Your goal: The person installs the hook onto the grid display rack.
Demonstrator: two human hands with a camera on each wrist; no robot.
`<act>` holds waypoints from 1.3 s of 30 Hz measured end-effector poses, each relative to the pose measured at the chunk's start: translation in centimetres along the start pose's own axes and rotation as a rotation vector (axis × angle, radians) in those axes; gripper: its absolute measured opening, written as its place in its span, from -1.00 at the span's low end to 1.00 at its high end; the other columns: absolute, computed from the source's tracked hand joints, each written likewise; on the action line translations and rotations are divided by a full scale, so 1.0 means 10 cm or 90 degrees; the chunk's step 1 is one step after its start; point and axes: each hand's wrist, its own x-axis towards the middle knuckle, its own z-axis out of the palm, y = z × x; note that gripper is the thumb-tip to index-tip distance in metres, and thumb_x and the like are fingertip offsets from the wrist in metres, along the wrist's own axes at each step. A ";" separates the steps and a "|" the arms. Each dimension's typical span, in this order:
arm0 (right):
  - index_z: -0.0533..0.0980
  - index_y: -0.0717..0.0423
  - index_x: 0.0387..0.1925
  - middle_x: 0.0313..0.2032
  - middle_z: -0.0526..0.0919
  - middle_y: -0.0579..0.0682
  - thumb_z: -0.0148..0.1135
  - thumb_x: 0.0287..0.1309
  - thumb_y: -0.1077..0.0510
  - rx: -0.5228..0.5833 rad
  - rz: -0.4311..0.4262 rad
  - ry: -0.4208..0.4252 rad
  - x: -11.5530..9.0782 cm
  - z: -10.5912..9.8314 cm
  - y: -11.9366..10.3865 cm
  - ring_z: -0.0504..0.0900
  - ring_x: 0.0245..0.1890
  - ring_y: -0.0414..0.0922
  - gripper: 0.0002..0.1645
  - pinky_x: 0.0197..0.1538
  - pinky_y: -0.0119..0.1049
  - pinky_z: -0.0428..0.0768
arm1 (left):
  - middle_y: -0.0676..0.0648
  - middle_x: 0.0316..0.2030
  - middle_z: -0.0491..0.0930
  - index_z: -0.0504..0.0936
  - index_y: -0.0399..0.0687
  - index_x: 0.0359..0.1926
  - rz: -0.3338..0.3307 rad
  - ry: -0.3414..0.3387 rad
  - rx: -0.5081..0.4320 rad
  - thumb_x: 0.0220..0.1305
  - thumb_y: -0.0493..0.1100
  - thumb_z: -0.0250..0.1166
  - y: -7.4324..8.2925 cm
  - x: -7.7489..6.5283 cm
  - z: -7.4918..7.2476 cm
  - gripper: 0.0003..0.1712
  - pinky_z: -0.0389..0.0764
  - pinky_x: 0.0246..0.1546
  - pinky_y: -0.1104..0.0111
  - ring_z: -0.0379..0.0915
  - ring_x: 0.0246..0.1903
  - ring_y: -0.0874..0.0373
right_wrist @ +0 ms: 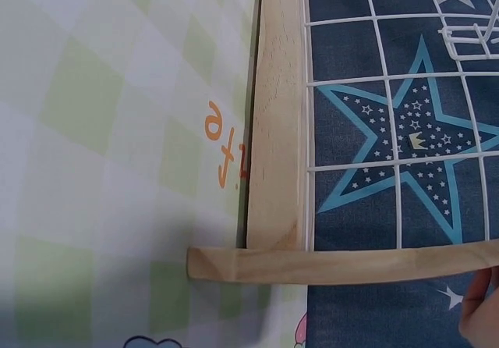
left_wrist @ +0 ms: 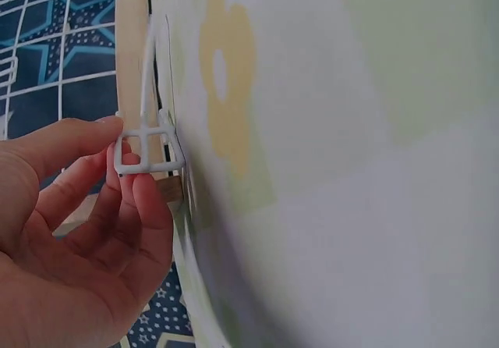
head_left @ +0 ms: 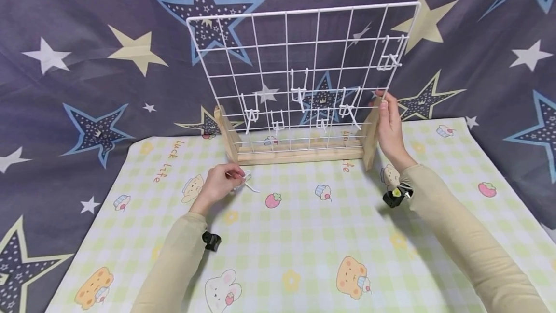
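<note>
A white wire grid rack [head_left: 319,10] stands leaning in a wooden base [head_left: 299,157]. On its mesh hang several white wire hooks [head_left: 298,94], spread from the middle to the upper right. Low at the rack's left end, my left hand [head_left: 219,182] pinches a loose white wire hook [left_wrist: 144,167] between thumb and fingers, with a square frame and a long prong showing. My right hand [head_left: 391,129] grips the right wooden side post [head_left: 370,139] near its top, beside the grid's edge. In the right wrist view only some fingers [right_wrist: 482,310] show, at the post's far end.
A checked tablecloth [head_left: 286,235] with printed cartoon figures covers the table. Directly behind the rack hangs a dark star-patterned cloth [head_left: 173,86]. The left wooden post [head_left: 227,134] rises close to my left hand.
</note>
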 end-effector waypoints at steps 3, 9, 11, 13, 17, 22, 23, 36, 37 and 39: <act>0.24 0.50 0.18 -0.14 0.46 0.40 -0.32 0.48 0.31 -0.002 -0.003 -0.001 0.00 0.00 0.00 0.46 -0.17 -0.28 -0.60 -0.05 -0.34 0.42 | -0.16 -0.42 0.63 0.67 -0.35 -0.28 -0.008 0.013 -0.023 0.06 -0.47 0.32 -0.06 0.01 -0.01 -0.85 0.50 -0.48 0.43 0.49 -0.45 0.09; 0.24 0.50 0.19 -0.09 0.44 0.50 -0.33 0.49 0.29 -0.012 -0.001 -0.002 -0.01 -0.01 -0.02 0.46 -0.15 -0.30 -0.59 -0.04 -0.33 0.42 | -0.19 -0.39 0.62 0.64 -0.42 -0.21 -0.054 0.006 -0.104 0.05 -0.48 0.28 -0.16 0.01 -0.05 -0.78 0.48 -0.49 0.44 0.45 -0.47 0.15; 0.25 0.49 0.19 -0.10 0.45 0.48 -0.33 0.49 0.29 -0.016 0.000 0.000 -0.01 -0.02 -0.02 0.47 -0.14 -0.22 -0.58 -0.03 -0.32 0.42 | -0.17 -0.40 0.61 0.62 -0.45 -0.18 -0.065 -0.001 -0.123 0.06 -0.47 0.27 -0.19 0.00 -0.06 -0.76 0.49 -0.50 0.44 0.45 -0.47 0.18; 0.24 0.50 0.19 -0.10 0.45 0.45 -0.34 0.49 0.29 -0.019 -0.002 0.000 -0.02 -0.02 -0.03 0.47 -0.09 -0.07 -0.58 0.01 -0.31 0.40 | -0.15 -0.40 0.62 0.60 -0.46 -0.15 -0.078 -0.004 -0.138 0.08 -0.47 0.27 -0.20 0.00 -0.08 -0.75 0.49 -0.49 0.44 0.46 -0.47 0.19; 0.24 0.53 0.18 -0.09 0.43 0.50 -0.34 0.48 0.31 -0.019 -0.013 -0.002 -0.02 -0.01 -0.03 0.39 -0.02 0.19 -0.59 0.08 -0.29 0.34 | -0.15 -0.38 0.61 0.58 -0.48 -0.10 -0.105 -0.007 -0.179 0.10 -0.47 0.26 -0.22 -0.02 -0.09 -0.71 0.52 -0.47 0.44 0.48 -0.46 0.19; 0.24 0.51 0.18 -0.15 0.49 0.23 -0.33 0.48 0.30 -0.003 -0.004 0.001 -0.01 0.00 -0.03 0.46 -0.11 0.04 -0.59 -0.03 -0.32 0.42 | -0.20 -0.31 0.62 0.54 -0.52 -0.07 -0.104 0.002 -0.237 0.13 -0.49 0.24 -0.23 -0.03 -0.11 -0.70 0.57 -0.43 0.43 0.50 -0.43 0.21; 0.25 0.51 0.18 -0.16 0.50 0.15 -0.32 0.48 0.30 -0.003 -0.004 0.001 0.00 0.00 -0.03 0.47 -0.12 0.03 -0.59 -0.03 -0.32 0.42 | -0.21 -0.30 0.63 0.53 -0.53 -0.07 -0.100 0.004 -0.246 0.14 -0.49 0.23 -0.23 -0.04 -0.12 -0.70 0.57 -0.42 0.44 0.51 -0.42 0.23; 0.25 0.51 0.19 -0.12 0.48 0.44 -0.34 0.49 0.30 -0.026 0.001 -0.005 0.00 0.00 -0.06 0.41 -0.01 0.16 -0.58 0.09 -0.28 0.32 | -0.12 -0.32 0.60 0.46 -0.60 -0.02 -0.064 -0.001 -0.316 0.18 -0.54 0.14 -0.11 -0.06 -0.16 -0.68 0.57 -0.33 0.47 0.54 -0.38 0.26; 0.25 0.51 0.19 -0.09 0.46 0.51 -0.34 0.49 0.29 -0.025 0.001 -0.006 -0.01 0.00 -0.05 0.38 -0.01 0.23 -0.58 0.08 -0.29 0.32 | -0.11 -0.31 0.59 0.45 -0.59 -0.01 -0.063 0.000 -0.319 0.17 -0.54 0.13 -0.11 -0.06 -0.17 -0.67 0.57 -0.32 0.46 0.53 -0.38 0.26; 0.25 0.50 0.19 -0.07 0.44 0.54 -0.34 0.49 0.29 -0.026 0.000 -0.007 -0.01 0.00 -0.05 0.37 -0.01 0.23 -0.59 0.06 -0.31 0.31 | -0.10 -0.31 0.58 0.45 -0.58 0.00 -0.064 0.004 -0.327 0.17 -0.54 0.11 -0.10 -0.06 -0.17 -0.66 0.58 -0.31 0.45 0.54 -0.37 0.25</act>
